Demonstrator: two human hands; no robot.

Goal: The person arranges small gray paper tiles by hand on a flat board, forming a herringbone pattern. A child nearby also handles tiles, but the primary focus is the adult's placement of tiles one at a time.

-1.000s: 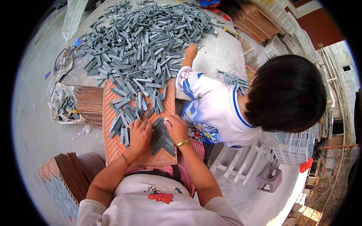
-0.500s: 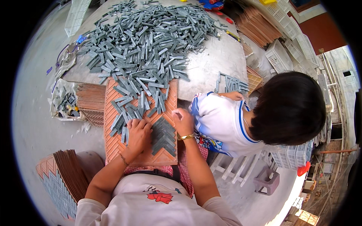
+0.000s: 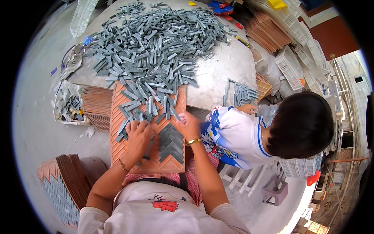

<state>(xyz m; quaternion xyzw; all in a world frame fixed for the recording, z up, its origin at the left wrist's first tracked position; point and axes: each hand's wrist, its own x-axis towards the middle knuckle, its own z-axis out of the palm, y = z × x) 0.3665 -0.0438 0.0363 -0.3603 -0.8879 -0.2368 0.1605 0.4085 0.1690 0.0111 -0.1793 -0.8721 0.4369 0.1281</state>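
Note:
A terracotta-coloured tray [image 3: 117, 150] with a herringbone of raised ridges rests before me, its near edge at my lap. Dark grey stone strips [image 3: 171, 144] lie fitted in a zigzag block on its right side. Loose strips [image 3: 146, 91] cover its far half and run into a large heap [image 3: 152, 43] beyond. My right hand [image 3: 189, 126] is closed at the block's far right corner, its thumb and finger pinching the end of a grey strip [image 3: 175, 113]. My left hand [image 3: 138, 136] curls over loose strips left of the block; its fingertips and whatever they grip are hidden.
At my right another person [image 3: 237, 132] has a hand near a frame of grey strips [image 3: 243, 93]. Stacked terracotta trays [image 3: 70, 183] stand at lower left, more [image 3: 269, 31] at far right. White crates [image 3: 289, 62] and a stool [image 3: 275, 191] are also on the right.
My right fingers now pinch a strip end. My left hand has shifted slightly toward the far side, and strips show beside its palm. The other person's head has lowered.

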